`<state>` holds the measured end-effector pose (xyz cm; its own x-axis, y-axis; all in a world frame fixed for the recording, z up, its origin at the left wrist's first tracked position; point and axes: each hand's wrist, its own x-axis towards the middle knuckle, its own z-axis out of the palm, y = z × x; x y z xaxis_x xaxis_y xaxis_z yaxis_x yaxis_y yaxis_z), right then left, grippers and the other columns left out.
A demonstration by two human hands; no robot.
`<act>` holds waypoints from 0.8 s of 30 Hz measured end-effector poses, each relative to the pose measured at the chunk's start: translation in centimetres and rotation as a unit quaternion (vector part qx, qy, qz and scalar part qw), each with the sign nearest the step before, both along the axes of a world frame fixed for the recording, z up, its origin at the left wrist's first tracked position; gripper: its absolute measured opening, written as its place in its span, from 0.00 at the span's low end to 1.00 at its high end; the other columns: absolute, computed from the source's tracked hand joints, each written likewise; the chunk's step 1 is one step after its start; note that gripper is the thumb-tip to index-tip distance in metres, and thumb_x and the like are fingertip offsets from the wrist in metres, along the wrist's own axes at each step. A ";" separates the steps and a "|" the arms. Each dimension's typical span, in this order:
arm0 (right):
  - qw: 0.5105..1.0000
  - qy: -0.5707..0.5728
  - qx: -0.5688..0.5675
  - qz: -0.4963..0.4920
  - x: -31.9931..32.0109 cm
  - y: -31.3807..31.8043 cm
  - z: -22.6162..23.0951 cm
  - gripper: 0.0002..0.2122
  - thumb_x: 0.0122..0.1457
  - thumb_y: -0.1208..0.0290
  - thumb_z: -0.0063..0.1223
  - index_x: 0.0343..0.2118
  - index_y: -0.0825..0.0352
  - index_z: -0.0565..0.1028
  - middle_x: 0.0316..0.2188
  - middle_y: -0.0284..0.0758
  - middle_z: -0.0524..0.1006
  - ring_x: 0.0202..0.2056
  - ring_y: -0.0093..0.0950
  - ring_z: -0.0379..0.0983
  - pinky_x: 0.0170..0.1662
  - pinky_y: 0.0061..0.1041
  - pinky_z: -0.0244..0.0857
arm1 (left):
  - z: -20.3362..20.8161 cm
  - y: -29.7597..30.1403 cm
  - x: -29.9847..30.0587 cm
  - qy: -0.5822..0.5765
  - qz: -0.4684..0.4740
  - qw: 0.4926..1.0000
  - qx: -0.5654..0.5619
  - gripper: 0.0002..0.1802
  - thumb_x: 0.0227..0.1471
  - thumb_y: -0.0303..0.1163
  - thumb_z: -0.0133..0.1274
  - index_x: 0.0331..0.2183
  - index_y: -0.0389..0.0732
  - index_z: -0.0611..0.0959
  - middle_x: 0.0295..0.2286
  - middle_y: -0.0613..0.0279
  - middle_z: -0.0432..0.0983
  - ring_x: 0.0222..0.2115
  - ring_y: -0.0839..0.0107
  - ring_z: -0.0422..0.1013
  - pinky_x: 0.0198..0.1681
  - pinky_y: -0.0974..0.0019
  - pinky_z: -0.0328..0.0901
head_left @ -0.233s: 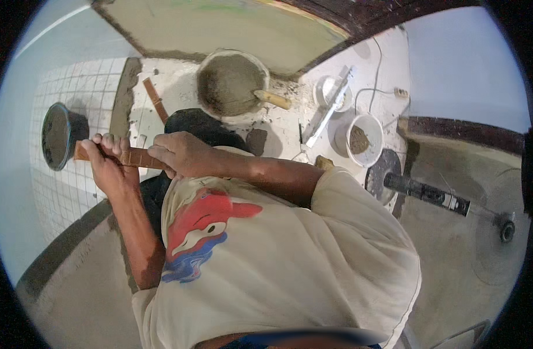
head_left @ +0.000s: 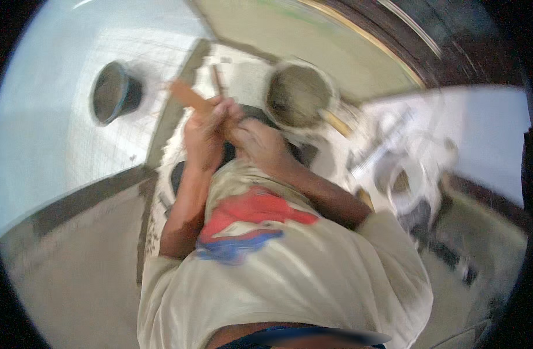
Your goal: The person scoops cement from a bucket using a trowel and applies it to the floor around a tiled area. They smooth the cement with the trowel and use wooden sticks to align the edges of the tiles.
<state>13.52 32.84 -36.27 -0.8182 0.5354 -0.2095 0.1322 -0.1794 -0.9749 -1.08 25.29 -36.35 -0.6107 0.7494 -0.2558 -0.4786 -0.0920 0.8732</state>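
Both hands are closed on a narrow reddish-brown strip [head_left: 187,95], which looks like a thin tile or piece of wood. My left hand [head_left: 204,138] wraps round its middle, and the far end sticks out up and to the left. Close beside it, my right hand [head_left: 259,143] grips the near end, which the fingers mostly hide. Motion blurs the picture. A similar brown strip [head_left: 218,80] lies on the floor just beyond my hands. Ahead stands a large bucket of grey mortar [head_left: 297,95], with a wooden-handled tool [head_left: 336,123] leaning over its edge.
A dark bucket [head_left: 133,92] stands on the white-gridded tiles at left. At right are a white bucket [head_left: 419,181] with some brown stuff inside, a long white tool [head_left: 380,148] and a dark stand fan [head_left: 449,254]. A low wall [head_left: 74,203] runs along the left.
The view has swung, so the surroundings sit further right. My hands have come closer together on the strip, which now tilts up toward its far left end.
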 end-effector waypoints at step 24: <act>0.991 -0.030 -0.002 0.130 -4.7 2.1 0.5 0.10 0.69 0.70 0.45 0.44 0.71 0.74 0.32 0.33 0.80 0.30 0.19 0.74 0.33 0.23 0.70 | 2.1 -3.0 -8.2 -0.078 0.128 0.987 0.054 0.18 0.70 0.35 0.40 0.50 0.30 0.73 0.46 0.43 0.78 0.47 0.54 0.77 0.54 0.51 0.73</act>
<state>8.87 34.93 -35.77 -0.9144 0.3068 -0.2641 0.2331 -0.1343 -0.9631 -9.28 22.33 -34.29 -0.7436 0.6030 -0.2887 -0.5548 -0.3155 0.7698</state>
